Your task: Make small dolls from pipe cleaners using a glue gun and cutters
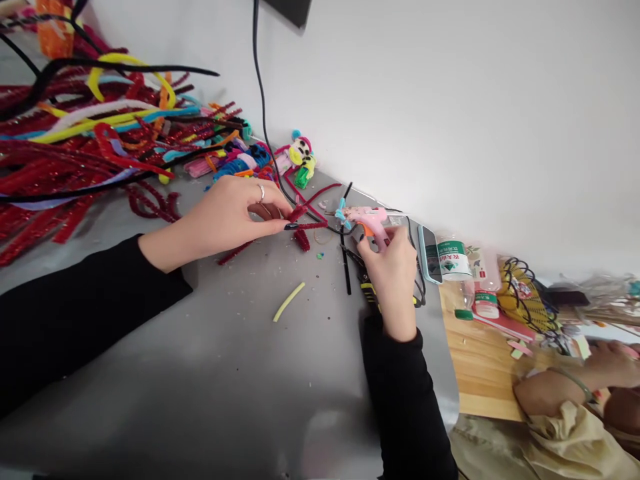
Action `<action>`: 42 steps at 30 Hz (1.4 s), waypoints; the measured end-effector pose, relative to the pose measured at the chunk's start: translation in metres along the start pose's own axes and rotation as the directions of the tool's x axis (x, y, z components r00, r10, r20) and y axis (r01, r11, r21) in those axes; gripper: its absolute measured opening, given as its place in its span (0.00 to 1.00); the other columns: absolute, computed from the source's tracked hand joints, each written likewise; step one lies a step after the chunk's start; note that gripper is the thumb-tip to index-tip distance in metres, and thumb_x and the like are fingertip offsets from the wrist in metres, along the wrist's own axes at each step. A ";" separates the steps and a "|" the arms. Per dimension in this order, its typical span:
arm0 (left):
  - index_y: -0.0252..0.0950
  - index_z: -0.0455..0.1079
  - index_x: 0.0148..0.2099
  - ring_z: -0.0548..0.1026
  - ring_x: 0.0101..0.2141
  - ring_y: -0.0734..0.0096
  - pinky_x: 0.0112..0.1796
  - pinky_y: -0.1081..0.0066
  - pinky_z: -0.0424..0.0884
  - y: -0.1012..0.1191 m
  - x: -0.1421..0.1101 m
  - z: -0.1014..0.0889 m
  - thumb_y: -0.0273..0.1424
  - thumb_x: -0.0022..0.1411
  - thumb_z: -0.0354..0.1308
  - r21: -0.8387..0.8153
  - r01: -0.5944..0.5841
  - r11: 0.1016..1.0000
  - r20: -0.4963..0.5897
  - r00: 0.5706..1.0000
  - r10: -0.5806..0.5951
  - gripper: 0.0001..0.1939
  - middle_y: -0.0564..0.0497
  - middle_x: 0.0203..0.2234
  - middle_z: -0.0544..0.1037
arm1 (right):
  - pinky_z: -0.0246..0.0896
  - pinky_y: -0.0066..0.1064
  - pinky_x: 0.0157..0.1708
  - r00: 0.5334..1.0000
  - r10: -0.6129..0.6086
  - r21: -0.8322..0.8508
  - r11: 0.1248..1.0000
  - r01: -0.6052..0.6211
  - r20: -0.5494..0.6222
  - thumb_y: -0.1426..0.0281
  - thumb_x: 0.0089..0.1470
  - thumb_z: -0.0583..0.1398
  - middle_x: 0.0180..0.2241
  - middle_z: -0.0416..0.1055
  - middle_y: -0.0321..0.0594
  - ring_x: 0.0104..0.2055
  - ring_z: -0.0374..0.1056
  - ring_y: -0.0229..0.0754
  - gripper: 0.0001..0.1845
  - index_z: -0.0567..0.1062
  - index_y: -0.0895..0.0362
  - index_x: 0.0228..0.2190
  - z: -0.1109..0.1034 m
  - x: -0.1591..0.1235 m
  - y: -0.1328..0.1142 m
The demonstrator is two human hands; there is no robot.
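Between the thumb and fingers of my left hand (235, 213) is a dark red pipe cleaner piece (309, 225), bent, with its ends sticking out to the right. My right hand (393, 273) is wrapped round the handle of a pink glue gun (367, 217) with an orange trigger. The gun's nozzle points left, toward the red piece, and a light blue pipe cleaner bit sits near it. Beneath the gun lies a black pipe cleaner (346, 267). Pliers with black and yellow handles (369, 293) are partly hidden under my right wrist. A short yellow pipe cleaner (289, 302) lies in front.
A big heap of pipe cleaners (100, 153) covers the left side. Small pipe cleaner figures (300, 157) stand by the wall, near a black cable (260, 73). To the right are a phone (429, 253), bottles (455, 260) and another person's arm (555, 387).
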State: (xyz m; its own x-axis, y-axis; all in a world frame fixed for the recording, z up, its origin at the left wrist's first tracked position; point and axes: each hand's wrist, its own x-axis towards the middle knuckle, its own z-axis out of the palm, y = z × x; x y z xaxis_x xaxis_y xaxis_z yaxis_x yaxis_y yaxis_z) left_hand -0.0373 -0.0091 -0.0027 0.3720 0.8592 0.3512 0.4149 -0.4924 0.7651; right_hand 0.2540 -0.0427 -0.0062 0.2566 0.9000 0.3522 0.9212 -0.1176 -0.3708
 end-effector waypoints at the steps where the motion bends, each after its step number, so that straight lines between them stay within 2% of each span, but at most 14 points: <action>1: 0.38 0.82 0.39 0.82 0.33 0.63 0.37 0.66 0.80 -0.002 0.001 -0.001 0.39 0.62 0.61 -0.005 0.010 1.000 0.003 1.000 -0.010 0.11 0.49 0.37 0.88 | 0.64 0.39 0.36 1.000 0.011 0.030 0.999 -0.011 -0.014 0.59 0.53 0.64 0.35 0.74 0.41 0.34 0.67 0.47 0.16 0.68 0.52 0.39 -0.002 0.000 -0.001; 6: 0.39 0.82 0.42 0.83 0.35 0.62 0.40 0.65 0.80 -0.010 0.002 -0.002 0.38 0.62 0.61 0.038 0.012 0.999 0.026 1.000 -0.013 0.12 0.49 0.36 0.88 | 0.64 0.37 0.36 0.994 -0.066 0.133 0.988 0.077 -0.083 0.58 0.55 0.63 0.40 0.76 0.43 0.38 0.71 0.47 0.20 0.70 0.53 0.46 -0.005 -0.002 -0.007; 10: 0.38 0.82 0.44 0.84 0.35 0.64 0.41 0.67 0.79 -0.010 0.001 -0.002 0.35 0.63 0.60 0.085 -0.012 0.996 0.031 0.999 0.009 0.12 0.50 0.36 0.88 | 0.65 0.37 0.37 0.977 -0.193 0.194 0.959 0.207 -0.089 0.59 0.58 0.63 0.40 0.76 0.43 0.37 0.69 0.45 0.16 0.73 0.54 0.45 -0.004 -0.003 -0.012; 15: 0.40 0.82 0.43 0.83 0.32 0.65 0.38 0.69 0.77 -0.012 0.002 -0.002 0.34 0.63 0.61 0.054 -0.019 0.998 0.062 0.998 0.016 0.09 0.53 0.34 0.88 | 0.64 0.35 0.34 0.935 -0.336 0.144 0.926 0.349 -0.111 0.62 0.59 0.64 0.35 0.71 0.36 0.31 0.62 0.41 0.14 0.73 0.53 0.45 -0.002 -0.006 -0.015; 19: 0.42 0.82 0.39 0.84 0.34 0.62 0.39 0.67 0.75 -0.015 0.003 0.000 0.32 0.61 0.62 0.074 -0.033 0.997 0.047 0.998 0.029 0.07 0.54 0.33 0.87 | 0.63 0.35 0.33 0.907 -0.396 0.093 0.907 0.410 -0.141 0.62 0.61 0.64 0.33 0.69 0.35 0.30 0.60 0.41 0.14 0.74 0.53 0.46 0.001 -0.007 -0.015; 27: 0.42 0.81 0.38 0.85 0.34 0.61 0.39 0.66 0.76 -0.018 0.003 0.001 0.32 0.61 0.63 0.026 0.000 1.000 0.069 0.998 -0.002 0.06 0.54 0.32 0.86 | 0.61 0.34 0.30 0.875 -0.447 0.096 0.878 0.469 -0.188 0.66 0.63 0.63 0.35 0.70 0.36 0.28 0.61 0.40 0.10 0.74 0.53 0.45 0.002 -0.011 -0.020; 33: 0.42 0.81 0.39 0.84 0.34 0.61 0.39 0.66 0.77 -0.020 0.002 0.002 0.31 0.60 0.62 0.030 0.007 1.000 0.075 0.997 -0.009 0.07 0.53 0.32 0.87 | 0.63 0.34 0.32 0.893 -0.418 0.117 0.891 0.439 -0.167 0.64 0.63 0.64 0.35 0.69 0.35 0.29 0.62 0.40 0.10 0.74 0.52 0.45 0.002 -0.012 -0.023; 42: 0.41 0.82 0.42 0.84 0.34 0.64 0.40 0.70 0.77 -0.024 0.002 0.002 0.32 0.62 0.63 0.050 -0.001 0.999 0.092 0.996 -0.003 0.08 0.54 0.33 0.87 | 0.62 0.32 0.29 0.873 -0.449 0.126 0.870 0.476 -0.192 0.66 0.64 0.65 0.36 0.72 0.36 0.28 0.62 0.38 0.08 0.75 0.53 0.44 0.003 -0.014 -0.025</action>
State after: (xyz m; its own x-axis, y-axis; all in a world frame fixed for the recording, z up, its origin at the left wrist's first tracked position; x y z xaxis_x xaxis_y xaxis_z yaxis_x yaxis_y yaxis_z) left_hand -0.0445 0.0041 -0.0214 0.4451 0.8445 0.2978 0.4555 -0.4998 0.7367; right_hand 0.2268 -0.0507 -0.0045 -0.1340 0.7578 0.6385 0.8871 0.3790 -0.2635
